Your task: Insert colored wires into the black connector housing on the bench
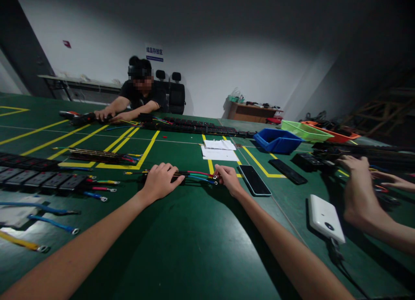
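Under my left hand [162, 181] lies a narrow dark strip with long metal rails, mostly covered by the palm; my fingers curl over it and press it to the table. Red, green and blue wires [197, 176] run from its right end towards my right hand [228, 178]. Thumb and fingers there pinch the tip of the red wire, at a small ring terminal [215, 177]. The blue wire's ring terminal [216, 183] hangs free just below. A similar strip with metal rails [100, 155] rests further left, apart from my hands.
Black socket strips [39, 179] with lugged wires lie at left. A phone [255, 180], a second black phone [287, 171], a white power bank [326, 218] and a blue bin [277, 141] stand right. A co-worker's arm [366, 196] reaches in; another person [141, 90] works opposite.
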The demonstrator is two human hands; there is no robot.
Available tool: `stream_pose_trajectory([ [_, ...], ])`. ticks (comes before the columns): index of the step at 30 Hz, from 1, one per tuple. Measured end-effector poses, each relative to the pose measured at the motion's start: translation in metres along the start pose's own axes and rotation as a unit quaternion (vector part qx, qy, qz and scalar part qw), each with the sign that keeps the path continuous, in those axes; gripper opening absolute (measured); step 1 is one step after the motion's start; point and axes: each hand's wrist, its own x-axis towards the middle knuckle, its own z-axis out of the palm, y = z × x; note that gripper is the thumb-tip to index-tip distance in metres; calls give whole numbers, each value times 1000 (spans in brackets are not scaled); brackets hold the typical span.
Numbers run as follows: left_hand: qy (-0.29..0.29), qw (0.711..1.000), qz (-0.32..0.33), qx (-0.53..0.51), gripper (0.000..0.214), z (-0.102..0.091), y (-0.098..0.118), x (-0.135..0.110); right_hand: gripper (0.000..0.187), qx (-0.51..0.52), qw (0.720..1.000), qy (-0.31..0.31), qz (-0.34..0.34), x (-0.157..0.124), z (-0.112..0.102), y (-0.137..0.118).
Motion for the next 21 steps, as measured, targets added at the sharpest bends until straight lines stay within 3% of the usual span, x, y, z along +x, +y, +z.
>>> stream_pose_trajectory([
  [16, -2, 1000, -2, -22, 53, -1, -1, 0, 52, 13, 1000, 13, 7, 0, 1, -2],
  [21, 1, 1000, -6, -23, 53, -1, 0, 0, 44, -10, 1000, 10, 8, 1, 1, -1],
])
